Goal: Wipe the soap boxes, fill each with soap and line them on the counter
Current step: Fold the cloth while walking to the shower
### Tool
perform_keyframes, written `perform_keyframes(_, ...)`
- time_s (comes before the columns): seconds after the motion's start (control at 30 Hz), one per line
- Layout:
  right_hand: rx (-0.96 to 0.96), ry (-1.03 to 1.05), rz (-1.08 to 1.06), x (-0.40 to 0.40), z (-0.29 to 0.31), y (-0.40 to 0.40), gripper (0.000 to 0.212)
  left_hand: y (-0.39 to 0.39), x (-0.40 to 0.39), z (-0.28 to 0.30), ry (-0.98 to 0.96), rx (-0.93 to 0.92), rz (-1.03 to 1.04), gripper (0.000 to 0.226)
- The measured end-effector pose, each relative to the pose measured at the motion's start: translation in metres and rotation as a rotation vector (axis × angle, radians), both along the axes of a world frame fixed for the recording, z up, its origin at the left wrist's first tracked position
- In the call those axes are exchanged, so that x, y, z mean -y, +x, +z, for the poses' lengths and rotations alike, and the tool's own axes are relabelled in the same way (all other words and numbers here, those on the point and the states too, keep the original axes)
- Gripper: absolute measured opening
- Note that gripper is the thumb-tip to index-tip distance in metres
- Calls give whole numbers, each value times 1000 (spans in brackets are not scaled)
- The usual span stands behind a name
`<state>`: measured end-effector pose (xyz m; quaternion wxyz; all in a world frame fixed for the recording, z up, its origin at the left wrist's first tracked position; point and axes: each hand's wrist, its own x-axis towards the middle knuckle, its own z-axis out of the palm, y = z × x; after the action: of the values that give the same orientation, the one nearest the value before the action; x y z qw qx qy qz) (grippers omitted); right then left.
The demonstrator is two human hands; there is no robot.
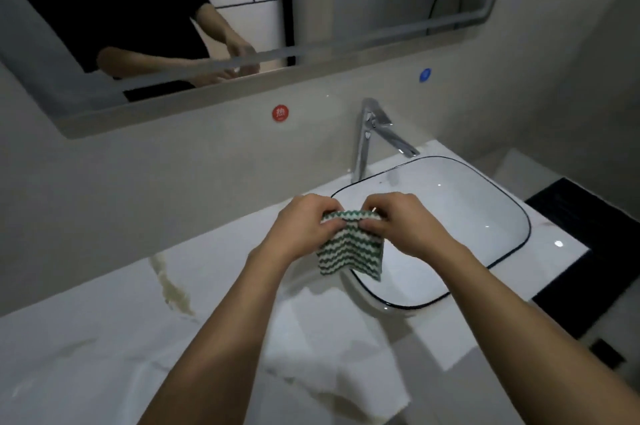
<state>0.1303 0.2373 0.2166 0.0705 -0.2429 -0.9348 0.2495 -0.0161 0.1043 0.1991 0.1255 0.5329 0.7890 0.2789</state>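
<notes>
White marble counter (104, 338) under a wall mirror (242, 26), red round sticker (280, 113) at 12 o'clock of the hands. Left hand (304, 227) and right hand (398, 220) both pinching the top edge of a green-and-white zigzag cloth (349, 248), hanging over the near rim. Chrome faucet (374, 133) at 12 o'clock of the white basin (485, 216); no soap boxes visible.

A green-and-white zigzag-striped cloth (351, 244) hangs unfolded, pinched along its top edge, above the basin's near rim.
</notes>
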Motion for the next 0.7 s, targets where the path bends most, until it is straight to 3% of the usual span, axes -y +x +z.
perform_keyframes(0.4,-146,-46,-418,-77,26,219,9,171,-137,47,37,-25,-420,18)
perform_keyframes(0.7,-212,-26,-614,-140,30,390,3,337,-234,60,50,-43,-589,16)
